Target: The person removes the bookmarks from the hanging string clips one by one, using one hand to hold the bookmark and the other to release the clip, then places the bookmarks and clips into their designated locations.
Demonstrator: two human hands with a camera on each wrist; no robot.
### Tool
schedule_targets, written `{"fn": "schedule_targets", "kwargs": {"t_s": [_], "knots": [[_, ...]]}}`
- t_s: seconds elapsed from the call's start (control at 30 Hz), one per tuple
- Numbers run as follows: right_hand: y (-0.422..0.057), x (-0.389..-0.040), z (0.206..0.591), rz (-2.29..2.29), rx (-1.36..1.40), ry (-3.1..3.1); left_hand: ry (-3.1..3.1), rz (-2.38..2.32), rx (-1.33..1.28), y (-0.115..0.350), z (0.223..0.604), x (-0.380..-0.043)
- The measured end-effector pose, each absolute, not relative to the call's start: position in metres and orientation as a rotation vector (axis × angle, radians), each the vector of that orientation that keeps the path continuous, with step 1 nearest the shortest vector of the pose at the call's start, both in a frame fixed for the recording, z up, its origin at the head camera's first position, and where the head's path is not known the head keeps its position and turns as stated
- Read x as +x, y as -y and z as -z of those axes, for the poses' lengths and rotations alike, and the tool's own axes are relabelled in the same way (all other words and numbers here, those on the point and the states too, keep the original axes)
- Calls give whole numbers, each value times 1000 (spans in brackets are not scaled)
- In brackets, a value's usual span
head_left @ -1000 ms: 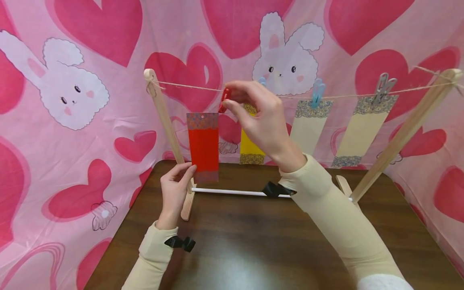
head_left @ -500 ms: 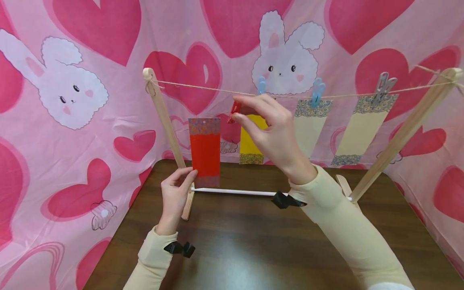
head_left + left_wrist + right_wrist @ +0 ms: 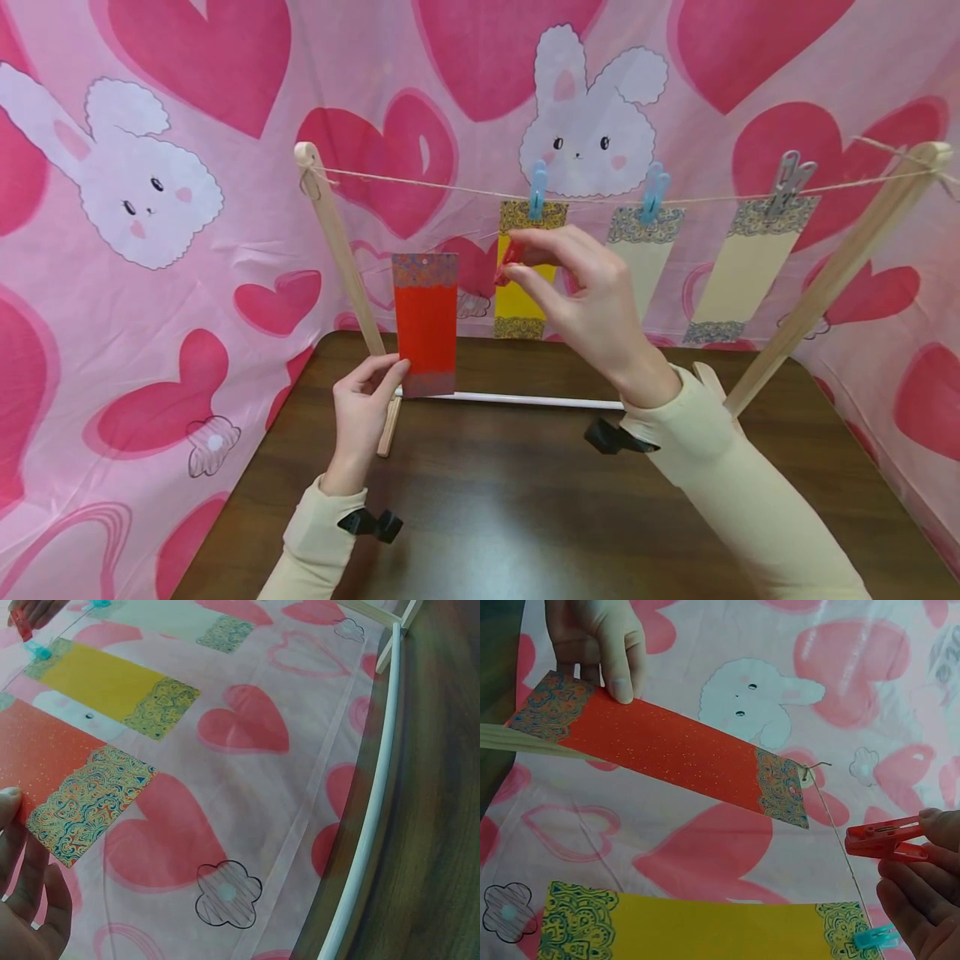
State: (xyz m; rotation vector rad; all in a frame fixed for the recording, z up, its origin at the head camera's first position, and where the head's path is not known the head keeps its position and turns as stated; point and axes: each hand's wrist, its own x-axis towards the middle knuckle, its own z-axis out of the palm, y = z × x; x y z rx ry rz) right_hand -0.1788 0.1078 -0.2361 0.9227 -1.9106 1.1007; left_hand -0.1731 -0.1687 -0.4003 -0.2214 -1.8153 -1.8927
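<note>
Between thumb and fingers, my left hand pinches a red bookmark-like card by its lower left edge. The card stands upright, with a patterned band at each end and a small hole near its top. My right hand pinches a red clothespin by its handle ends, right of the red card and apart from it. In the head view this clothespin overlaps the yellow card, which hangs from the twine by a light blue clothespin. The red card's top edge is below the twine.
Two cream cards hang farther right, one by a blue clothespin, the other by a grey clothespin. Wooden posts hold the twine at both ends. A white rod runs low between them, over the brown table.
My right hand has moved right and down with the red clothespin, away from the twine, uncovering the yellow card's top. The red card in my left hand has sunk slightly.
</note>
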Motion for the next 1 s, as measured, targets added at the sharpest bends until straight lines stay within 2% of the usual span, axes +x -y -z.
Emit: {"fn": "schedule_targets", "kwargs": {"t_s": [1.0], "knots": [[-169,-148,283,-1200,759,2033,1888,1897,-191,162,414,-156]]}}
